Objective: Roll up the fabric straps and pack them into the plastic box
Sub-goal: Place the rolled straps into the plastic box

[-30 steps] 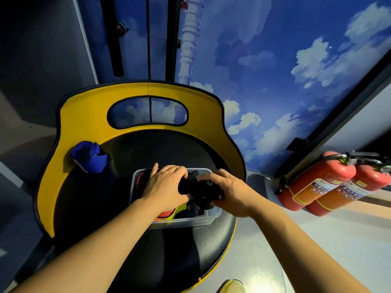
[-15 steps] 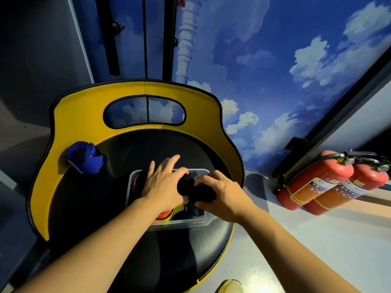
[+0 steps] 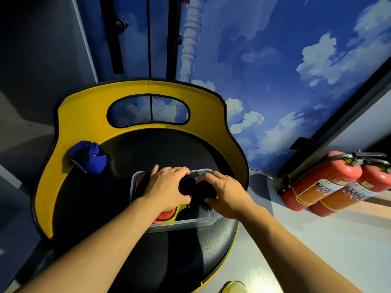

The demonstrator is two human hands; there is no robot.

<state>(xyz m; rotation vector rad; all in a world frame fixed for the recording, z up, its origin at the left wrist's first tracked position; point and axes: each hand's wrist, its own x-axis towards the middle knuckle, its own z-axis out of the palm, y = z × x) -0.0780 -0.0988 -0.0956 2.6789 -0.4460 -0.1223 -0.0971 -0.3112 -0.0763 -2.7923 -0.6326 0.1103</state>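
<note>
Both hands meet over the plastic box (image 3: 135, 182); the left hand (image 3: 167, 189) and the right hand (image 3: 227, 194) each curl their fingers round a black rolled strap (image 3: 197, 188), holding it between them just above or inside the box's right half, though whether it already rests on the bottom cannot be told. Largest around them is the blue wall (image 3: 275, 60) painted with white clouds, running across the top and right; against it stands the yellow chair back (image 3: 84, 115) with its oval cutout, wrapping the black round seat (image 3: 165, 261) on which the clear box sits, near the middle; two red fire extinguishers (image 3: 321, 185) lie side by side on the pale floor (image 3: 317, 250) at the right, touching each other; a blue rolled strap (image 3: 88, 157) lies on the seat at the far left, well apart from the box, close to the yellow back; inside the box, partly under the left hand, an orange-red strap (image 3: 165, 215) and a yellow-green one (image 3: 182, 208) show beside each other; a pale shoe tip (image 3: 232, 287) peeks in at the bottom edge.
</note>
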